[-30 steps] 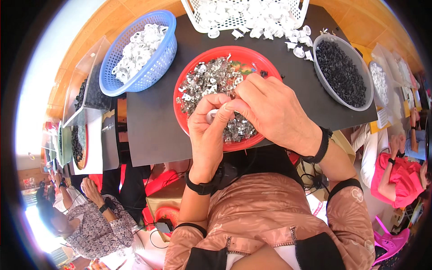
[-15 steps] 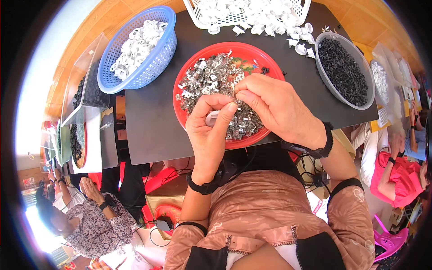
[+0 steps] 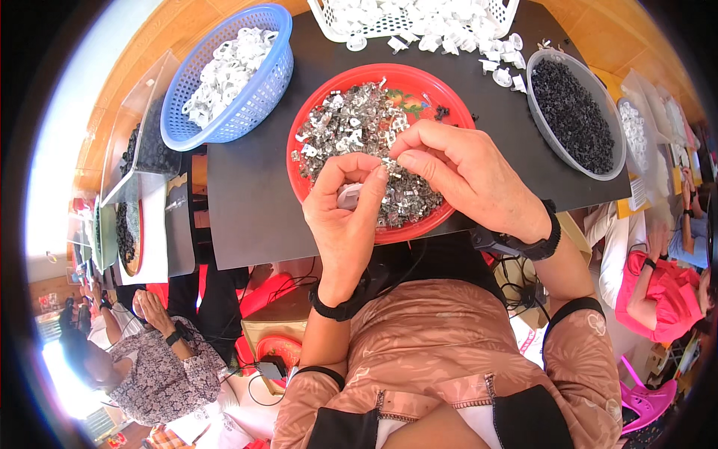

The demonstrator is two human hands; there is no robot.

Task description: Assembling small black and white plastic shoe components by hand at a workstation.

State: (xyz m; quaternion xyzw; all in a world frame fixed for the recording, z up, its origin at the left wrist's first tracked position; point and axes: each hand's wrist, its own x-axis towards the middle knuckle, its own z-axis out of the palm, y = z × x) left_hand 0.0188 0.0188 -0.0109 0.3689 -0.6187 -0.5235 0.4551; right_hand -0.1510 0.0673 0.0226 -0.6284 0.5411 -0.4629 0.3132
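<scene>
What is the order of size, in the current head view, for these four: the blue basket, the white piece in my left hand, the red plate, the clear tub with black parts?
Largest to smallest, as they look:
1. Red plate
2. Blue basket
3. Clear tub
4. White piece, partly hidden

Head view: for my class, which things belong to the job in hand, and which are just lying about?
Likely the job (held, or on this table):
white part in left hand
red tray
metal pieces
blue basket
white basket
bowl of black pieces

Probably just lying about (off the table):
black box
red bowl
pink plastic thing
</scene>
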